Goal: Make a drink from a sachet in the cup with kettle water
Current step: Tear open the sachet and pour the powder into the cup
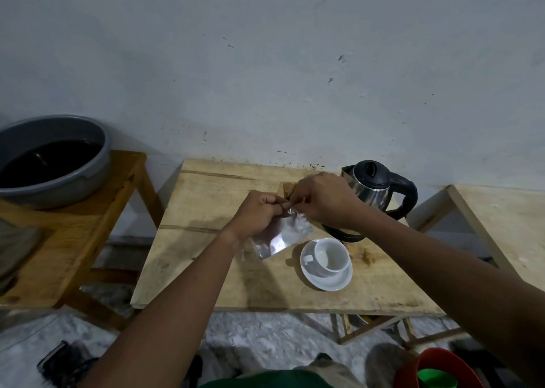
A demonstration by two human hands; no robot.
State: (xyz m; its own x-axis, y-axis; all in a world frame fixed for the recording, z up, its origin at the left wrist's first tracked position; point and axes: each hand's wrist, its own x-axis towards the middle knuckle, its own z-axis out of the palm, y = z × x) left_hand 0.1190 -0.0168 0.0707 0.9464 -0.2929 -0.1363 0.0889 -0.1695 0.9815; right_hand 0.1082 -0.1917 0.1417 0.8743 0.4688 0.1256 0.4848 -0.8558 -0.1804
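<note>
Where the two hands meet above the wooden table (pixel 206 269), the fingertips crowd together so closely that the top edge of the silver sachet (pixel 281 235) is hidden, and it cannot be told whether that edge is torn. The left hand (pixel 259 215) is closed in a pinch on the sachet's upper left corner, and the right hand (pixel 324 200) pinches the upper right, so the packet hangs down between and just below them, tilted, its lower corner over the table. Its foil face is blurred and shiny, with no print legible. Behind the right hand stands the steel kettle (pixel 374 187) with a black lid and handle, its lower body and base partly covered by the wrist. Just below and right of the sachet sits the white cup (pixel 330 256) on its saucer (pixel 327 281). At far left a grey basin (pixel 59 163) is cut off by the picture's edge.
</note>
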